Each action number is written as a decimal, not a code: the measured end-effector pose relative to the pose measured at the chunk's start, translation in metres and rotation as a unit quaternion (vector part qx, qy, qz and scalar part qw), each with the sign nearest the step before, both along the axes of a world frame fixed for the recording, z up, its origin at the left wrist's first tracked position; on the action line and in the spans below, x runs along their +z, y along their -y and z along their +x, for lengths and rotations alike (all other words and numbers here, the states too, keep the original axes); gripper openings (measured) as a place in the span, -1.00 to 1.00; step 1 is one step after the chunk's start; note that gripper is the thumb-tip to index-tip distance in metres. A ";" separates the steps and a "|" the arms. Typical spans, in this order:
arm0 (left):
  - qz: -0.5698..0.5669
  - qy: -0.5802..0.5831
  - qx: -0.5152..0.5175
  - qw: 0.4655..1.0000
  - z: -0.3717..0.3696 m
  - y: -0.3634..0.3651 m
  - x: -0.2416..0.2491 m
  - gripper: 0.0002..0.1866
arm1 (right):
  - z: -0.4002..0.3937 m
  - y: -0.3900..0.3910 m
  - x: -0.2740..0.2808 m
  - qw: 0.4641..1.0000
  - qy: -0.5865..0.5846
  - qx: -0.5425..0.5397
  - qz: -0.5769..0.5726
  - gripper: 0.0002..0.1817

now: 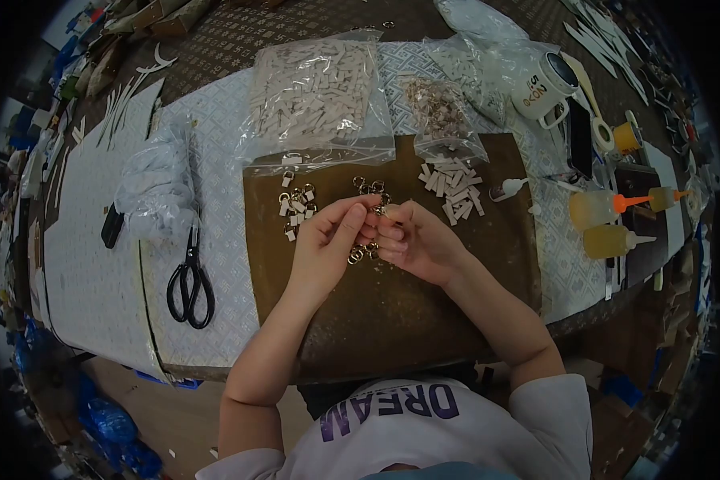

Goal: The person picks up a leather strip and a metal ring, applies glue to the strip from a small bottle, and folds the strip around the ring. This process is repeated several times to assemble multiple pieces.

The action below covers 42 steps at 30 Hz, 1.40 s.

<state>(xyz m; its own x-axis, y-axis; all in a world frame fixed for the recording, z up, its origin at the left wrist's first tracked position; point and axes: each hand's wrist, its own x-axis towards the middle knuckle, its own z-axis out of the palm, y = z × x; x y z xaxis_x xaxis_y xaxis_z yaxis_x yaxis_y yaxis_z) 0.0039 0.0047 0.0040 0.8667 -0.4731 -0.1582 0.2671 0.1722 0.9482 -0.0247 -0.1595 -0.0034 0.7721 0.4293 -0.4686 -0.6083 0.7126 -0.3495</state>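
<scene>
My left hand (333, 232) and my right hand (422, 242) meet over a brown mat (392, 336), fingers pinched together. Between the fingertips is a small gold metal ring (381, 210), partly hidden by the fingers. More loose gold rings (363, 254) lie just below the hands, and others sit just beyond them. Left of my left hand is a cluster of rings with pale strips through them (298, 210). A pile of short pale strips (456, 187) lies beyond my right hand.
A large plastic bag of pale strips (316, 92) and a smaller bag of gold pieces (442, 112) lie behind the mat. Black scissors (190, 280) rest at left. Glue bottles (596, 210), a phone (579, 138) and a white mug (543, 90) are at right.
</scene>
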 end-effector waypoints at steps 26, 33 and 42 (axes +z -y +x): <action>-0.008 -0.018 0.083 0.996 0.002 -0.003 -0.001 -0.82 | -0.009 -0.006 -0.004 0.926 0.182 -0.027 -0.331 -0.68; -0.050 -0.022 0.107 0.993 0.004 -0.004 -0.004 -0.79 | -0.008 -0.010 0.005 0.873 0.245 -0.123 -0.404 -0.85; -0.014 0.037 0.091 0.995 0.001 -0.003 -0.001 -0.83 | -0.007 -0.009 -0.003 0.773 0.370 -0.133 -0.498 -0.85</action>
<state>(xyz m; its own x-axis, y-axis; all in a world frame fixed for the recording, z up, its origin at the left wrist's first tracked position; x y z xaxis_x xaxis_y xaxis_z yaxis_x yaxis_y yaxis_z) 0.0046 0.0074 0.0027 0.9471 -0.3110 -0.0794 0.1582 0.2372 0.9585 -0.0316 -0.1502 -0.0068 0.9857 -0.0795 0.1483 0.1430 -0.0692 -0.9873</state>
